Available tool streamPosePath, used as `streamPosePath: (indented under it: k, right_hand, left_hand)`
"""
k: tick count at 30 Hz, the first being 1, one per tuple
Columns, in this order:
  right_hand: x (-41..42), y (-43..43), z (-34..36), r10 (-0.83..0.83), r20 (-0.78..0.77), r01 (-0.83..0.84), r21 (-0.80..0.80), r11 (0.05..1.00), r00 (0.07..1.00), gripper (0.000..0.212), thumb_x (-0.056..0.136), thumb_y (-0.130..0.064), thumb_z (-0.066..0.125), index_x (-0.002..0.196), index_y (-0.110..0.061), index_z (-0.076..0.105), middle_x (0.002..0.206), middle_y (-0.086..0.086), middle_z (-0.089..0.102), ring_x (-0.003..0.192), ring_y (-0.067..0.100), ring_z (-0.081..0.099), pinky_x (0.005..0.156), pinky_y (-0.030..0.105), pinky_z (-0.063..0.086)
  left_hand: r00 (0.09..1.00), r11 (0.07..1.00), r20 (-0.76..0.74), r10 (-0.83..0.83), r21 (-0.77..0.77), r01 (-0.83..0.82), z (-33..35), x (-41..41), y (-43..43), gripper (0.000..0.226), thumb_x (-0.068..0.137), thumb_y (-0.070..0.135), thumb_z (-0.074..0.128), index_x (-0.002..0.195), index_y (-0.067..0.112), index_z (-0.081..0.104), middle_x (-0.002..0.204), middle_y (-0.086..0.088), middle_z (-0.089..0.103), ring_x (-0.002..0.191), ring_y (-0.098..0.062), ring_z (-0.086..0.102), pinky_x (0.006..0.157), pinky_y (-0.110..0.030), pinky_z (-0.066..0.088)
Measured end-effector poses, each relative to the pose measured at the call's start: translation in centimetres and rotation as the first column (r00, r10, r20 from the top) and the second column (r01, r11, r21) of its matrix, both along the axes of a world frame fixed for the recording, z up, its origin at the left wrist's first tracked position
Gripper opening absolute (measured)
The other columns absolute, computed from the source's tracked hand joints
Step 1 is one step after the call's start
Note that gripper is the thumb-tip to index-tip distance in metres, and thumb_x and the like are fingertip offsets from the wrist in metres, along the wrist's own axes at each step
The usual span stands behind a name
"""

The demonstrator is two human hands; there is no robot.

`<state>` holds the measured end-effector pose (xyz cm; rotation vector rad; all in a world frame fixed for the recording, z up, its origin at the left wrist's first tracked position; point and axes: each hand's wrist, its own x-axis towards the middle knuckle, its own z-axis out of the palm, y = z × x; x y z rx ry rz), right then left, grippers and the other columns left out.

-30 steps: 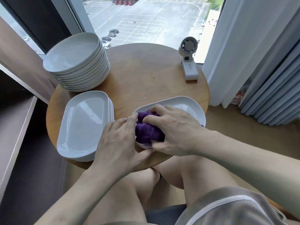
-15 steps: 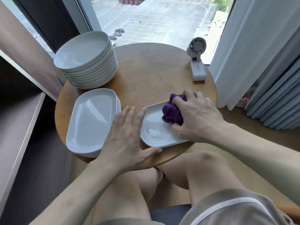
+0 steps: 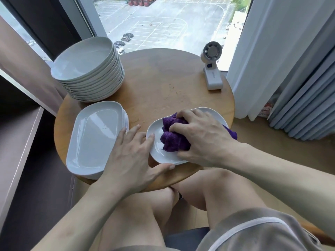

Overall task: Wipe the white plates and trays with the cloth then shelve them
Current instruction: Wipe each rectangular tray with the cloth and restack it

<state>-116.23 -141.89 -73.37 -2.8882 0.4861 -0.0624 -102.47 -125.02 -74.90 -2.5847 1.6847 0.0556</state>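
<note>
Our right hand (image 3: 203,142), clenching the cloth (image 3: 174,142), swept back toward seven o'clock; our flat left hand (image 3: 132,156) steadied the tray (image 3: 157,153): wiping unfinished.

free: mid table (image 3: 163,84) | blocked: plate stack (image 3: 90,69) far-left, tray stack (image 3: 94,138) left, fan (image 3: 212,69) far-right

Only one piece of writing is showing: grey capital letters are running lengthwise down the base of the small white fan (image 3: 212,69), which is standing at the far right edge of the round table (image 3: 163,84). They are appearing to spell "MINISO", though small and slightly blurred. A tiny blue mark just above them is staying unreadable.
</note>
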Motion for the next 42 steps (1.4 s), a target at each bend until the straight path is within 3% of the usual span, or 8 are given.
streamPosePath:
  k: [10, 14, 17, 21, 25, 32, 37, 42]
  right_hand:
    - [0.1, -2.0, 0.3, -0.234, 0.151, 0.231, 0.039, 0.972, 0.96, 0.042, 0.081, -0.055, 0.068, 0.115, -0.031, 0.067, 0.126, -0.001, 0.053, 0.109, 0.028, 0.05, 0.093, 0.046, 0.041]
    - [0.0, -2.0, 0.0, -0.223, 0.136, 0.21, 0.102, 0.972, 0.965, 0.045, 0.077, -0.058, 0.066, 0.114, -0.033, 0.067, 0.123, -0.004, 0.053, 0.107, 0.026, 0.05, 0.094, 0.044, 0.039]
    - [0.0, -1.8, 0.0, -0.212, 0.112, 0.197, 0.129, 0.972, 0.971, 0.06, 0.067, -0.068, 0.046, 0.114, -0.035, 0.066, 0.121, -0.006, 0.052, 0.106, 0.024, 0.049, 0.092, 0.041, 0.038]
    - [0.0, -1.8, 0.0, -0.236, 0.125, 0.215, 0.166, 0.963, 0.964, 0.058, 0.067, -0.065, 0.046, 0.115, -0.037, 0.066, 0.121, -0.007, 0.053, 0.106, 0.023, 0.05, 0.092, 0.041, 0.038]
    - [0.0, -1.7, 0.0, -0.258, 0.158, 0.227, 0.19, 0.955, 0.953, 0.055, 0.068, -0.059, 0.056, 0.116, -0.036, 0.066, 0.122, -0.006, 0.054, 0.105, 0.025, 0.051, 0.093, 0.042, 0.04]
    - [0.1, -1.4, 0.0, -0.303, 0.261, 0.228, 0.283, 0.932, 0.916, 0.052, 0.069, -0.053, 0.063, 0.116, -0.031, 0.067, 0.12, -0.006, 0.054, 0.107, 0.025, 0.052, 0.096, 0.045, 0.044]
    - [0.1, -1.0, 0.1, -0.252, 0.326, 0.144, 0.321, 0.936, 0.911, 0.053, 0.069, -0.052, 0.064, 0.117, -0.03, 0.068, 0.122, -0.007, 0.055, 0.11, 0.024, 0.054, 0.097, 0.045, 0.046]
    - [0.1, -1.1, 0.4, -0.277, 0.334, 0.166, 0.324, 0.931, 0.901, 0.053, 0.071, -0.053, 0.062, 0.118, -0.03, 0.067, 0.122, -0.007, 0.055, 0.111, 0.023, 0.054, 0.097, 0.045, 0.047]
  left_hand:
    - [0.999, 0.999, 0.022, 0.04, 0.011, -0.04, 0.8, 0.5, 0.4, 0.11, 0.073, 0.095, 0.018, 0.147, 0.02, 0.049, 0.155, 0.0, 0.044, 0.157, -0.021, 0.007, 0.126, -0.048, -0.004]
    - [0.998, 0.994, -0.059, 0.036, -0.102, -0.042, 0.7, 0.8, 0.4, 0.097, 0.071, 0.09, 0.037, 0.13, 0.017, 0.061, 0.14, -0.001, 0.059, 0.151, -0.025, 0.025, 0.126, -0.049, 0.009]
    - [0.988, 0.974, -0.151, 0.041, -0.215, -0.073, 0.6, 0.9, 0.5, 0.091, 0.069, 0.08, 0.058, 0.133, 0.016, 0.061, 0.135, -0.003, 0.062, 0.146, -0.025, 0.034, 0.123, -0.047, 0.021]
    - [0.948, 0.933, -0.318, 0.032, -0.33, -0.142, 0.9, 1.0, 0.5, 0.084, 0.064, 0.067, 0.079, 0.13, 0.02, 0.061, 0.133, 0.003, 0.06, 0.142, -0.018, 0.036, 0.117, -0.041, 0.034]
    - [0.917, 0.908, -0.398, -0.001, -0.386, -0.166, 1.2, 1.6, 0.9, 0.08, 0.062, 0.051, 0.091, 0.132, 0.029, 0.059, 0.137, 0.01, 0.045, 0.132, -0.001, 0.032, 0.106, -0.017, 0.026]
    - [0.972, 0.864, -0.231, -0.033, -0.496, -0.088, 0.7, 1.2, 0.7, 0.067, 0.069, 0.0, 0.083, 0.131, 0.015, 0.065, 0.138, -0.014, 0.046, 0.131, -0.029, 0.038, 0.104, -0.039, 0.04]
    - [0.994, 0.787, -0.11, -0.002, -0.614, -0.066, 0.7, 1.0, 0.4, 0.035, 0.077, 0.01, 0.076, 0.112, 0.011, 0.073, 0.125, -0.017, 0.053, 0.116, -0.038, 0.051, 0.092, -0.053, 0.051]
    - [0.997, 0.78, -0.078, -0.013, -0.624, -0.038, 1.3, 1.4, 0.5, 0.024, 0.082, 0.014, 0.072, 0.105, 0.012, 0.075, 0.136, -0.014, 0.055, 0.12, -0.039, 0.053, 0.092, -0.057, 0.049]
